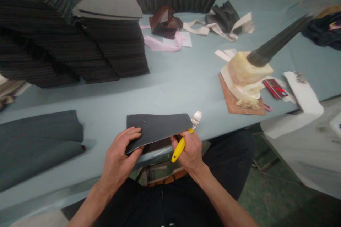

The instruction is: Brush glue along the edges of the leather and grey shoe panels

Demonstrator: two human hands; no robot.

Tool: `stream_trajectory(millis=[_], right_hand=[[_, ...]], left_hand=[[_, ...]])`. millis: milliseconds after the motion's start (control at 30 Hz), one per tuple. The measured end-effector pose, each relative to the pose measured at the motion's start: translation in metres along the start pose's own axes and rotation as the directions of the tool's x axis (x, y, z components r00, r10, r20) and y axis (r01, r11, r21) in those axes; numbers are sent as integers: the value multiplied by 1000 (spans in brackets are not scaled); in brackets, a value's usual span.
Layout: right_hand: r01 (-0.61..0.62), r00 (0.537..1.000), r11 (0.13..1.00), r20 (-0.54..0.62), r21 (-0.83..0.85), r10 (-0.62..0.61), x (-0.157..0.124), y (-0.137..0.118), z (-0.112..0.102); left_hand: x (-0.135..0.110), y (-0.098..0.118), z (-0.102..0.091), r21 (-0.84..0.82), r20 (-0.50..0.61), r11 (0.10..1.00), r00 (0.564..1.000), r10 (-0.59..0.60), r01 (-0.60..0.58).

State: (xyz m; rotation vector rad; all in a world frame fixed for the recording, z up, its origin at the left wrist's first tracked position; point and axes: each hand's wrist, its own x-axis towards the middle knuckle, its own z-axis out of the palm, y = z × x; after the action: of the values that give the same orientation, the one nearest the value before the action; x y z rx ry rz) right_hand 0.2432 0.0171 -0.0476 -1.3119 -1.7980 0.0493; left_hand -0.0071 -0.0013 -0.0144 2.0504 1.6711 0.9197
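Note:
My left hand (121,156) pinches the near left corner of a dark grey cut fabric piece (157,127) lying at the table's front edge, thumb under and fingers on top. My right hand (188,149) is closed round a brush with a yellow handle (179,147). Its whitish bristle tip (196,117) pokes out past the right end of the fabric piece. That hand also touches the piece's near right edge.
Tall stacks of dark cut pieces (80,35) fill the far left. Folded dark cloth (39,145) lies at the near left. A yellowish glue-caked block with a dark handle (247,74) sits on a brown board (234,103) at right, beside a red object (274,88) and white cloth (303,94).

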Motion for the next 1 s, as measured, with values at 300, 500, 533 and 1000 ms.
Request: stream_trajectory(millis=[300,500,533,1000], right_hand=[[27,1000,999,-4,-35,-27,2,2,0],[15,1000,1000,-6,-22,-15,4,0,0],[14,1000,1000,-5,-13,-14,4,-1,-1],[50,998,999,41,19,-51,4,-1,-1]], left_hand=[[-2,-8,0,98,34,984,989,146,-149],[-1,-5,2,77,10,992,995,98,-98],[0,-3,2,56,-5,996,998,67,-67],[29,16,-27,22,-286,920,885,-368,390]])
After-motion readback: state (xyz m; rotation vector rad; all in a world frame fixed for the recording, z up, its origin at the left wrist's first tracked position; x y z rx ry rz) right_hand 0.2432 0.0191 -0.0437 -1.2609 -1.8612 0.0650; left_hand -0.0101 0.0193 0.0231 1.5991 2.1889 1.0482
